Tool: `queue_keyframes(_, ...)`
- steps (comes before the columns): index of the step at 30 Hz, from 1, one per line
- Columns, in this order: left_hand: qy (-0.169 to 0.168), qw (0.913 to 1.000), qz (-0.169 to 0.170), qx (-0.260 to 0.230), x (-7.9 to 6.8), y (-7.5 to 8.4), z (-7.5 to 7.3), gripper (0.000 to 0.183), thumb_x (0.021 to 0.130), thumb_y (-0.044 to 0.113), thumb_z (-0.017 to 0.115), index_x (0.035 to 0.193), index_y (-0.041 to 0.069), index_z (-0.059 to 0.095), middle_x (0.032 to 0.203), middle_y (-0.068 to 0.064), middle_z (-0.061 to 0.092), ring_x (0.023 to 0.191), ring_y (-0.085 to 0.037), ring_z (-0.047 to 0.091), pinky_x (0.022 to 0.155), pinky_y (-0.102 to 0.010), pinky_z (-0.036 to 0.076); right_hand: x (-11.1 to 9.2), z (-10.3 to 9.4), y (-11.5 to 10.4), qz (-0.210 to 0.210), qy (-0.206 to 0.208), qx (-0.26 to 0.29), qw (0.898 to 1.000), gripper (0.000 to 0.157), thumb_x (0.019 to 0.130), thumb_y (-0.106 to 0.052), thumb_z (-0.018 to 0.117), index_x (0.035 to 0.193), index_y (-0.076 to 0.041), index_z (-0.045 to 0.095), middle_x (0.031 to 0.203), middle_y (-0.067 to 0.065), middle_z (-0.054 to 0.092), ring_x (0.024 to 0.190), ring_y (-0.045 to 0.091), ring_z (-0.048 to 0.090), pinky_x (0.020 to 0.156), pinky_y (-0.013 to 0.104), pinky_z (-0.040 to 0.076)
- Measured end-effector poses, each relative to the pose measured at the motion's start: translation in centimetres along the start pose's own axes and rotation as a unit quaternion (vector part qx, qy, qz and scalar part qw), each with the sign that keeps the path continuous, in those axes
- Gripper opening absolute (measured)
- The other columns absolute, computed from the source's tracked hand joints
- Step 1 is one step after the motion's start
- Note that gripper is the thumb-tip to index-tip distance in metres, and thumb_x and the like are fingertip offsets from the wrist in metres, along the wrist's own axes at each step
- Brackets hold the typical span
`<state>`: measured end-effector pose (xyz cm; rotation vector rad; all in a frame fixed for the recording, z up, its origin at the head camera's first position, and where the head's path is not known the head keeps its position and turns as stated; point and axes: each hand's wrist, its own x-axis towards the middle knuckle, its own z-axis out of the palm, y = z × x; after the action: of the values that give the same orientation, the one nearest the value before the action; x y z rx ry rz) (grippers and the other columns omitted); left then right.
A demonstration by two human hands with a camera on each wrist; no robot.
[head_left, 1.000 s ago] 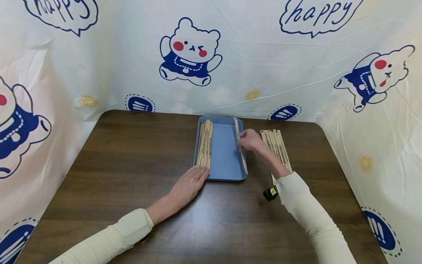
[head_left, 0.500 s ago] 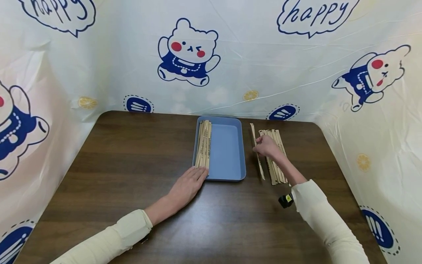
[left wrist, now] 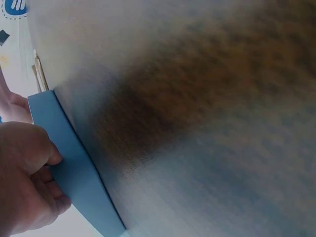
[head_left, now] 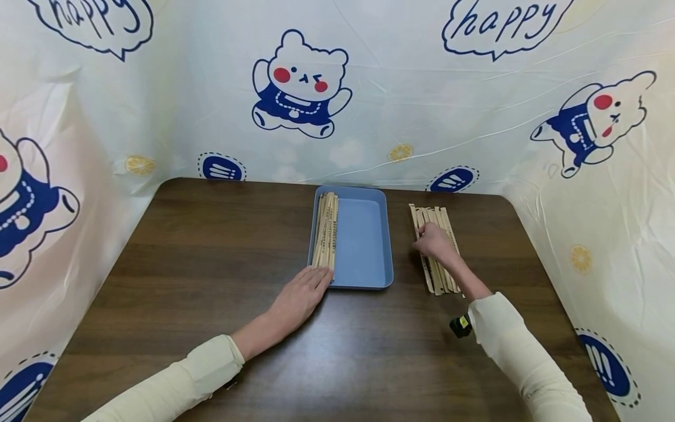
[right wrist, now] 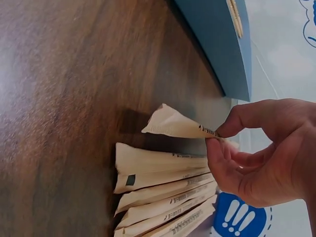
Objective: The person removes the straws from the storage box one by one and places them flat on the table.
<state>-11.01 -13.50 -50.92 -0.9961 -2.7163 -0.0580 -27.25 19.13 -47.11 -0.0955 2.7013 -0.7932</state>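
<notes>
In the head view a blue tray [head_left: 364,234] holds a row of paper-wrapped chopsticks [head_left: 325,228] along its left side. My left hand [head_left: 302,295] is at the tray's near left corner, over the near ends of that row. The left wrist view shows its fingers [left wrist: 61,202] bent against the tray's outer wall. My right hand [head_left: 436,241] is over the left side of a second row of paper-wrapped chopsticks [head_left: 448,234], right of the tray. Its thumb and forefinger pinch one chopstick packet [right wrist: 170,122], raised and apart from the others in the right wrist view.
A brown wooden table [head_left: 211,264] bears the tray and the loose row. A small black device with a yellow mark [head_left: 461,326] is at my right cuff. Behind the table hangs a pale sheet [head_left: 401,99] printed with bears.
My right hand has carried the chopstick packet rightward from the tray's right edge to the left side of the loose row. My left hand stays at the tray's corner.
</notes>
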Motion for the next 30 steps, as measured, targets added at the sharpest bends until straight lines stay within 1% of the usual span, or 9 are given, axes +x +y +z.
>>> queue_keyframes(4,0.001,1.0,0.001,-0.001,0.01,-0.02,0.09,0.047,0.094,-0.006,0.062,0.139,-0.006,0.053,0.138,-0.021,0.056,0.128,-0.033,0.053,0.112,-0.044,0.037,-0.1,0.17,0.36,-0.018,0.03,-0.022,0.999,0.036,0.072,0.003,0.06,0.065,-0.016,0.031,0.054,-0.005,0.031,0.05,0.013,0.035,0.048,0.026,0.026)
queue_keyframes(7,0.005,1.0,0.002,-0.004,0.01,-0.06,0.18,0.046,0.094,-0.005,0.062,0.139,-0.006,0.053,0.137,-0.021,0.057,0.128,-0.033,0.053,0.112,-0.044,0.037,-0.2,0.26,0.53,-0.026,0.043,-0.035,0.998,0.037,0.072,0.001,0.063,0.064,-0.016,0.032,0.055,-0.006,0.029,0.051,0.013,0.033,0.049,0.026,0.026)
queue_keyframes(12,0.012,0.9999,0.001,-0.008,0.01,-0.1,0.29,0.046,0.093,-0.005,0.063,0.138,-0.006,0.054,0.136,-0.021,0.057,0.127,-0.033,0.054,0.112,-0.044,0.038,-0.31,0.26,0.46,-0.029,0.044,-0.059,0.997,0.038,0.073,0.003,0.059,0.061,-0.017,0.028,0.059,-0.006,0.02,0.053,0.012,0.021,0.05,0.026,0.02)
queue_keyframes(15,0.013,0.9999,0.0,-0.005,0.03,-0.09,0.29,0.045,0.094,-0.004,0.062,0.138,-0.006,0.054,0.136,-0.021,0.058,0.127,-0.033,0.055,0.112,-0.044,0.038,-0.25,0.31,0.48,-0.026,0.041,-0.073,0.996,0.037,0.072,0.005,0.054,0.061,-0.017,0.026,0.06,-0.005,0.018,0.054,0.012,0.017,0.05,0.026,0.017)
queue_keyframes(19,0.015,0.9999,0.001,0.001,0.08,-0.09,0.31,0.044,0.094,-0.004,0.062,0.137,-0.006,0.055,0.135,-0.021,0.059,0.125,-0.033,0.055,0.111,-0.044,0.039,-0.03,0.42,0.68,-0.015,0.037,-0.089,0.995,0.036,0.075,0.005,0.052,0.062,-0.017,0.027,0.06,-0.004,0.018,0.054,0.012,0.018,0.05,0.026,0.018)
queue_keyframes(23,0.019,0.9998,0.002,-0.001,0.09,-0.13,0.35,0.043,0.093,-0.004,0.062,0.136,-0.006,0.055,0.134,-0.021,0.059,0.125,-0.033,0.056,0.111,-0.044,0.04,0.06,0.47,0.79,-0.008,0.035,-0.093,0.995,0.036,0.075,0.005,0.053,0.062,-0.016,0.028,0.061,-0.004,0.019,0.054,0.013,0.019,0.05,0.027,0.018)
queue_keyframes(30,0.024,0.9997,0.003,-0.002,0.09,-0.15,0.38,0.043,0.093,-0.004,0.062,0.135,-0.006,0.056,0.133,-0.021,0.059,0.124,-0.033,0.056,0.11,-0.044,0.04,-0.06,0.51,0.87,-0.021,0.038,-0.091,0.995,0.036,0.074,0.006,0.052,0.06,-0.017,0.027,0.06,-0.005,0.018,0.054,0.012,0.017,0.049,0.027,0.017)
